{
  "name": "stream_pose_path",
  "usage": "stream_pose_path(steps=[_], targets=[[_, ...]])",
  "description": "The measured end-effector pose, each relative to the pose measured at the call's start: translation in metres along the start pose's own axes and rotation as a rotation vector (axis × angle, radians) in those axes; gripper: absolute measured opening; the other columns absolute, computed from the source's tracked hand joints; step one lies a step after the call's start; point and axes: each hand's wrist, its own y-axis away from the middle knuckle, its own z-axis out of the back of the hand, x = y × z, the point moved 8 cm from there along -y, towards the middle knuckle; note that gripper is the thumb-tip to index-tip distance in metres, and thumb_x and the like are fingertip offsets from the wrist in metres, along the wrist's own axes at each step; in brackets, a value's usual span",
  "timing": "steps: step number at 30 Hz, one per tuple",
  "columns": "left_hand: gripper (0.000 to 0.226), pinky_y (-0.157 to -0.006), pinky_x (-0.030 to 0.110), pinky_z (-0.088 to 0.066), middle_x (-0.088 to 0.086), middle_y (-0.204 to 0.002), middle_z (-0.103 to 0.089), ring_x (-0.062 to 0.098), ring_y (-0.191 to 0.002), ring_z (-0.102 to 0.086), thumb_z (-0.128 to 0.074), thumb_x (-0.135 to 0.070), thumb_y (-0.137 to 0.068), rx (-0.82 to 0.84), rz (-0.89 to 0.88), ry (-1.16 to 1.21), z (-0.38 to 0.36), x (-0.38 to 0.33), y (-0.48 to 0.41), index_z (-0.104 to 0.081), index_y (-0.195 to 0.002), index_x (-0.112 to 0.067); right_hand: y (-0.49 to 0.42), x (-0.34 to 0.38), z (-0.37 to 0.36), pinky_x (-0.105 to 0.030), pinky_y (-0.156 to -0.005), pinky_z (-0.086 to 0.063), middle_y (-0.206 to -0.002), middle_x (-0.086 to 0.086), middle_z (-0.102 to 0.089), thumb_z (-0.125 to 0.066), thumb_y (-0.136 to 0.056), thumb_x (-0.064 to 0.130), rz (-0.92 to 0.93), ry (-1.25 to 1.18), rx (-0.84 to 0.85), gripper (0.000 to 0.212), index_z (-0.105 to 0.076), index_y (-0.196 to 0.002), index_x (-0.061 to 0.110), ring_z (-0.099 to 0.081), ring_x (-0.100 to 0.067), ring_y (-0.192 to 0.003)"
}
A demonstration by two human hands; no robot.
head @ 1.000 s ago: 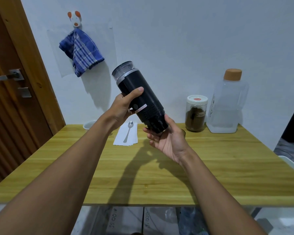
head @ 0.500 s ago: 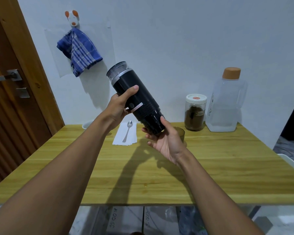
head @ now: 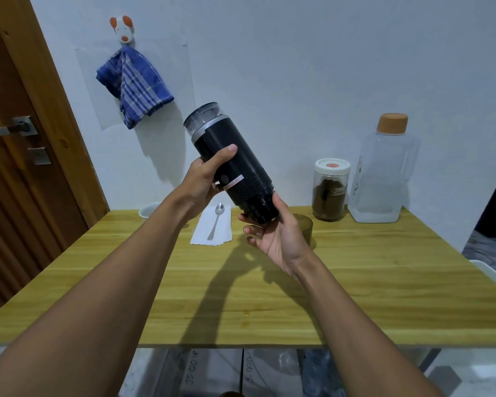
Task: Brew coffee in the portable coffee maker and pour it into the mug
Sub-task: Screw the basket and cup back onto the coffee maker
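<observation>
The black cylindrical portable coffee maker (head: 232,164) is held tilted above the wooden table (head: 355,282), its clear top end pointing up and left. My left hand (head: 205,181) grips its middle, thumb across the front. My right hand (head: 275,236) cups the ribbed bottom end, fingers curled under it. An amber glass mug (head: 305,227) stands on the table just behind my right hand, partly hidden by it.
A jar of ground coffee (head: 330,190) and a clear water jug with an orange cap (head: 382,173) stand at the back right. A spoon (head: 216,220) lies on a white napkin (head: 212,229); a white bowl (head: 149,209) sits at the back left.
Both hands have shifted the coffee maker slightly left and tilted it a little more; the grip is unchanged.
</observation>
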Motion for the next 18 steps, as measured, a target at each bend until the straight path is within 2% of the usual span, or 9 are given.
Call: stream_pose_path(steps=[6,12,15,18], targets=[[0.076,-0.081,0.031,-0.057,0.008,-0.118,-0.073,0.022,-0.112,-0.068,-0.085,-0.06,-0.063,0.009,0.003,0.014,0.0,0.001,-0.001,-0.064,-0.122,-0.016,0.001,0.0,0.002,-0.025,-0.059,-0.046,-0.097,-0.015,-0.07,-0.048,-0.088,0.062,-0.004,0.033,-0.022,0.061,-0.068,-0.116,0.012,-0.059,-0.016,-0.066],[0.078,-0.084,0.032,-0.058,0.009,-0.12,-0.072,0.024,-0.116,-0.068,-0.085,-0.058,-0.065,0.035,0.005,0.005,-0.003,0.0,0.003,-0.062,-0.126,-0.015,0.0,-0.005,0.004,-0.027,-0.056,-0.043,-0.084,-0.012,-0.069,-0.031,-0.094,0.071,-0.123,0.054,-0.022,0.075,-0.07,-0.112,0.01,-0.055,-0.016,-0.06],[0.067,-0.085,0.033,-0.058,0.008,-0.118,-0.073,0.024,-0.114,-0.069,-0.082,-0.055,-0.07,0.068,-0.008,-0.026,-0.008,-0.003,0.005,-0.064,-0.123,-0.017,-0.003,-0.007,0.007,-0.026,-0.051,-0.04,-0.077,-0.008,-0.062,-0.03,-0.095,0.069,-0.163,0.043,-0.076,0.074,-0.07,-0.103,0.007,-0.05,-0.016,-0.056],[0.057,-0.085,0.033,-0.058,0.006,-0.116,-0.074,0.023,-0.113,-0.069,-0.078,-0.051,-0.074,0.077,-0.008,-0.047,-0.011,-0.005,0.006,-0.065,-0.12,-0.019,-0.006,-0.003,0.009,-0.026,-0.048,-0.04,-0.075,-0.006,-0.06,-0.028,-0.099,0.064,-0.143,0.041,-0.12,0.069,-0.067,-0.105,0.007,-0.045,-0.014,-0.054]])
